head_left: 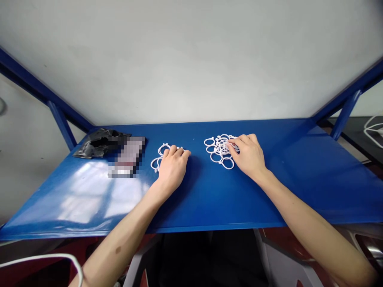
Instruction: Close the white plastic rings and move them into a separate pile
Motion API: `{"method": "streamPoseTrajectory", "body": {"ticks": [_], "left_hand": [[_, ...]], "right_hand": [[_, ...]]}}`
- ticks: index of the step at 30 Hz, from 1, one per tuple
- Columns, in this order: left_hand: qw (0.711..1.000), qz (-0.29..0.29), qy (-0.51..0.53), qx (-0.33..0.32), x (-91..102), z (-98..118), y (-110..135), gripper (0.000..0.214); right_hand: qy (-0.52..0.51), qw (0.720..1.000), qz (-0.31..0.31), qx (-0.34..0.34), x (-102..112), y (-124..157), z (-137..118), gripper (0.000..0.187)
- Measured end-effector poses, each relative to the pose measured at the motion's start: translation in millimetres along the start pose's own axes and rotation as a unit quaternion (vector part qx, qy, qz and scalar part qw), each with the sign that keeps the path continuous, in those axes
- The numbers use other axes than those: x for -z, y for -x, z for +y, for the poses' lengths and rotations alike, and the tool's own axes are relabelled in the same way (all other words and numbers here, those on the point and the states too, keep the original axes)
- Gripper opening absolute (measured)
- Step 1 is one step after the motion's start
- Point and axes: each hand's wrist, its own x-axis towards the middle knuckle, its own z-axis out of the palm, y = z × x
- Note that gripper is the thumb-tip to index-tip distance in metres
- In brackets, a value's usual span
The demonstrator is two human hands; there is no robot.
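Note:
White plastic rings with small knobs on them lie in two groups on the blue tabletop. Over the smaller group of rings (155,163) is my left hand (172,167), palm down, its fingers bent and a little apart. It covers part of these rings, and its fingertips are partly hidden. My right hand (248,155) reaches into the larger, tangled pile of rings (216,156) from the right. Its thumb and forefinger pinch a white ring (229,145) at the pile's right side.
The blue table (203,199) has a raised back against a pale wall (191,59). At the left lie a crumpled black plastic bag (92,145) and a blurred-out flat object (130,155). Blue slanted braces (61,123) stand at both sides. A white cable (38,257) hangs at lower left.

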Motion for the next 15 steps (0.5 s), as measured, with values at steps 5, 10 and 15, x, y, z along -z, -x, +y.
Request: {"method": "streamPoseTrajectory", "body": {"ticks": [5,10,15], "left_hand": [[0.996,0.046,0.045,-0.064,6.1,5,-1,0.028],[0.965,0.06,0.154,-0.205,14.7,13,2,0.04],[0.948,0.089,0.179,-0.248,18.3,17,4,0.037]], "right_hand": [[-0.068,0.997,0.01,0.025,11,-2,-15,0.02],[-0.225,0.971,-0.063,0.049,15,6,-41,0.023],[-0.293,0.948,-0.117,-0.03,7,13,-49,0.02]]}}
